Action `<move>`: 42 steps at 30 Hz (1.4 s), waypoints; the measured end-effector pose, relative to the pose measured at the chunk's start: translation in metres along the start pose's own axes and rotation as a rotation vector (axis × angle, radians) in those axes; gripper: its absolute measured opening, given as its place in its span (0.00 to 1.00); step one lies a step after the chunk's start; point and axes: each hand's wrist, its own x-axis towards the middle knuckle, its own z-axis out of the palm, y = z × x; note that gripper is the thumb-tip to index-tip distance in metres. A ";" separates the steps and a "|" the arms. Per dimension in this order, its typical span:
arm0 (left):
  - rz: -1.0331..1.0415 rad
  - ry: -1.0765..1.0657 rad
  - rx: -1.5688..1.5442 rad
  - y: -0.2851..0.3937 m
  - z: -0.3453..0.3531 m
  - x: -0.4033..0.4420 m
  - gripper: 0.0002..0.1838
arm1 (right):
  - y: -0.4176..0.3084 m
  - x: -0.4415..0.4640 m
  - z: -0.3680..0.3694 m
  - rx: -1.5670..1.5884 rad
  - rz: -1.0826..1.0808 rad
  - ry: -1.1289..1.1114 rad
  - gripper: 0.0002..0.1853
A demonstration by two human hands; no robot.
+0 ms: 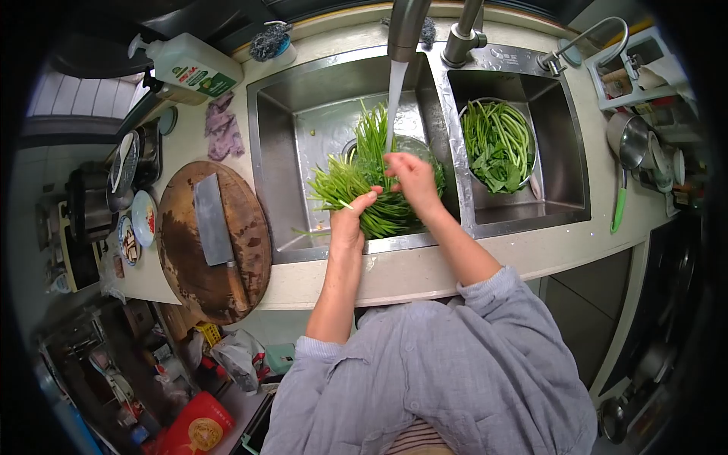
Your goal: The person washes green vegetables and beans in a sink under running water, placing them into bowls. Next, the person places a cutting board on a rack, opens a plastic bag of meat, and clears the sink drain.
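My left hand (351, 220) is closed round the near side of a big bunch of green chives (339, 184) in the left sink basin (277, 167). The thumb lies over the stalks and the other fingers are hidden under them. My right hand (413, 180) is over the bunch's right side, beside the running water (396, 95). Its fingers are curled together and slightly blurred; whatever they pinch is too small to make out. Water falls from the faucet (407, 34) onto the chives. A clear, wet round shape, perhaps a bowl, partly shows behind them.
In the right basin (561, 174) stands a round container of leafy green stalks (497, 144). Left of the sink, a cleaver (212, 220) lies on a round wooden chopping board (178, 243). A purple rag (224, 129), a detergent bottle (189, 64) and a green-handled ladle (626, 159) surround the sink.
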 end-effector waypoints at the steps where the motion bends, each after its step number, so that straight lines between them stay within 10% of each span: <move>1: 0.002 -0.002 0.012 -0.002 -0.001 -0.003 0.12 | 0.010 0.017 -0.007 -0.120 0.045 0.109 0.12; 6: -0.039 -0.019 0.008 -0.001 -0.005 -0.009 0.11 | 0.071 0.082 0.013 -0.421 -0.071 0.370 0.23; 10: -0.059 0.000 -0.003 -0.001 -0.013 -0.006 0.10 | 0.073 0.084 0.002 -0.736 0.175 0.014 0.19; 14: -0.092 0.015 -0.062 0.000 -0.009 0.000 0.08 | 0.047 0.064 -0.016 -0.892 0.217 0.164 0.13; 27: -0.062 0.100 -0.069 0.000 0.016 0.015 0.09 | 0.037 0.009 -0.029 -0.119 -0.054 -0.037 0.11; 42: 0.143 0.146 0.093 0.002 0.041 0.014 0.11 | -0.018 -0.017 -0.032 -0.603 -0.218 -0.081 0.10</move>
